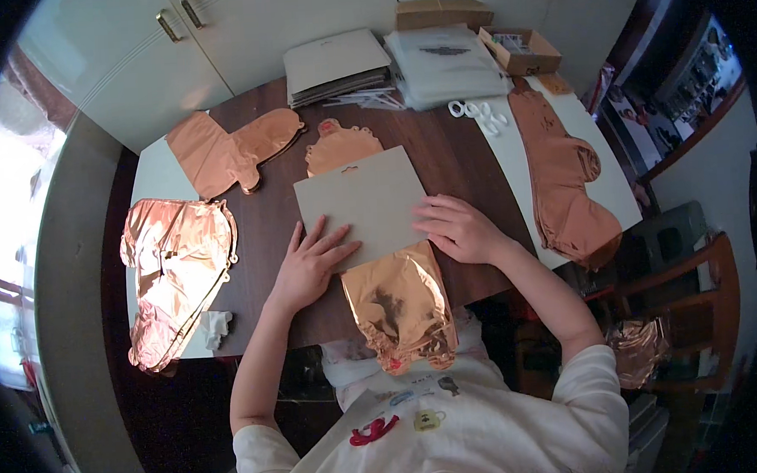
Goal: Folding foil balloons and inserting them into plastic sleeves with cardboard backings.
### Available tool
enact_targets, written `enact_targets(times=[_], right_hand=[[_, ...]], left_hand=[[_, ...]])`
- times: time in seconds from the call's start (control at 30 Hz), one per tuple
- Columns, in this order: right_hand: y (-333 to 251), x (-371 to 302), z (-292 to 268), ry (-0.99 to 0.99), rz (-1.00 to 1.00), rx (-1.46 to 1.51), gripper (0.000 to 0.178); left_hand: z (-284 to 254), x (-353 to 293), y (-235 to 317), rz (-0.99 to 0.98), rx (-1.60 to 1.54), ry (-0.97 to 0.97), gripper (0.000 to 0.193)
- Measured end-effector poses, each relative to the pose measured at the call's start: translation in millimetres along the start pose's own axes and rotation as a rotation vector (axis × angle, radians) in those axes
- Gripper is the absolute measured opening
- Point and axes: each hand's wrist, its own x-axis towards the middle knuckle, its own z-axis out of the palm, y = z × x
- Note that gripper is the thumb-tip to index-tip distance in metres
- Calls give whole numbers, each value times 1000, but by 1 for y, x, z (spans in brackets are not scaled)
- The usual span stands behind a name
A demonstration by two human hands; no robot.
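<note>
Grey card (359, 199): flat over the tabletop (262, 221), centred toward its near edge, between both hands. Left hand (316, 261): open, fingers spread across the card's lower left part. Right hand (459, 230): open, fingers extended at the card's right edge; no grip evident. Copper foil piece (398, 291): long axis runs from the card's near edge toward the wearer, overhanging the tabletop's near edge. The right thumb lies nearest its upper right corner; contact cannot be determined.
</note>
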Motion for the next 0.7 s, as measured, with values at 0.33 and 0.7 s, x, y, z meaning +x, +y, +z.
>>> enact_targets(times=[0.33,0.7], right_hand=[[-2,-2,-1,-7,41,136,27],[-4,1,-2,-45,-26,8,21]], left_hand=[[1,0,-1,16,-41,17,48],[-1,-1,2,21,-4,28,44]])
